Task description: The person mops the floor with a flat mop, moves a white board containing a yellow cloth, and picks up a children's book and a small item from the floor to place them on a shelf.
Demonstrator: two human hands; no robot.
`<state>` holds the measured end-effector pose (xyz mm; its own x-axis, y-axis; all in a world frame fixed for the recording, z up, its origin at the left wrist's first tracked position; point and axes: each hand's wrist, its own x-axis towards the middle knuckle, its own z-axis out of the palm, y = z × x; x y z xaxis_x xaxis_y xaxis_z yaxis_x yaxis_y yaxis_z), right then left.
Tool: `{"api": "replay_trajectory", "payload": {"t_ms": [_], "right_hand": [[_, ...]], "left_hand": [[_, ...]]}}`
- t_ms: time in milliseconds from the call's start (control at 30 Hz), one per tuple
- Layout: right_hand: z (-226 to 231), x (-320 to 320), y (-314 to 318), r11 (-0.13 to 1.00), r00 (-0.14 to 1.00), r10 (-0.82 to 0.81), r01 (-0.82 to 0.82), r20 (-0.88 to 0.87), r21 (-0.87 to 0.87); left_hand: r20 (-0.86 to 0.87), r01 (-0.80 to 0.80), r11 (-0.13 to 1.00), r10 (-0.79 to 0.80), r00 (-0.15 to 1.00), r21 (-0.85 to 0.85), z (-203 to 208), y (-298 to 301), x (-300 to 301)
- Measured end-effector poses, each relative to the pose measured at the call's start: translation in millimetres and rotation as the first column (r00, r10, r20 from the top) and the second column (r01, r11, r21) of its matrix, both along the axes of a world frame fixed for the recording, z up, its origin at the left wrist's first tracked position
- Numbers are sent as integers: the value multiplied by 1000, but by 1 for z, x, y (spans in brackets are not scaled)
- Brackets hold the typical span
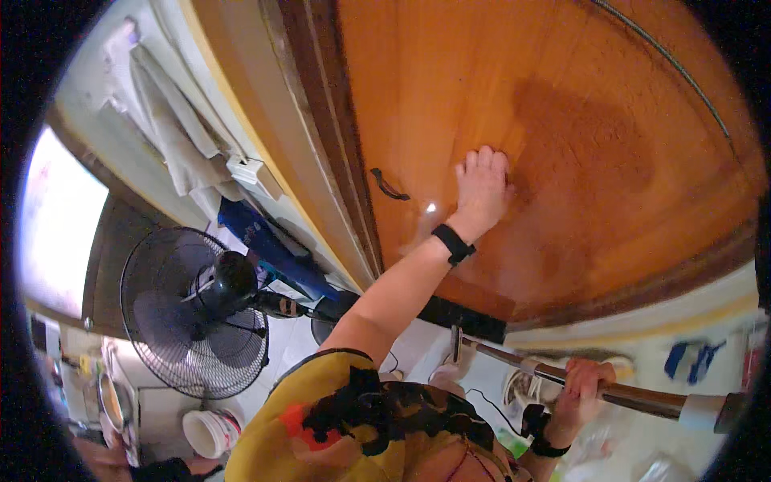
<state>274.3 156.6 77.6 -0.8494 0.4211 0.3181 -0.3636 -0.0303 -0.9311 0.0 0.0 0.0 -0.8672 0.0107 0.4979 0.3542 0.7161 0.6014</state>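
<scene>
My left hand (484,189) rests against an orange-brown wooden door (434,96), fingers a little apart and foreshortened. No object shows in it, though its palm is hidden. A dark curved handle (389,185) is fixed to the door, left of this hand. A darker patch (582,145) spreads over the wood to the hand's right. Lower right, my right hand (585,386) is closed around a long brown pole (642,399) with pale collars. The pole slants across below the door's bottom edge. Both wrists carry black bands.
A black standing fan (197,309) is on the left, beside a white bucket (210,434). Pale cloths (165,120) and a dark blue cloth (273,249) hang by the door frame. Shoes (530,386) lie beneath the pole. A dark cord (666,56) crosses the upper right.
</scene>
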Motion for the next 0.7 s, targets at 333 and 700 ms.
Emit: {"api": "replay_trajectory", "payload": {"t_ms": [333, 700], "right_hand": [[-13, -182, 10, 957, 967, 231, -246, -108, -155], [-11, -331, 4, 892, 939, 336, -342, -72, -296]], "left_hand": [[219, 131, 960, -76, 973, -248, 47, -23, -150], [-433, -642, 700, 497, 752, -313, 82, -164, -258]]}}
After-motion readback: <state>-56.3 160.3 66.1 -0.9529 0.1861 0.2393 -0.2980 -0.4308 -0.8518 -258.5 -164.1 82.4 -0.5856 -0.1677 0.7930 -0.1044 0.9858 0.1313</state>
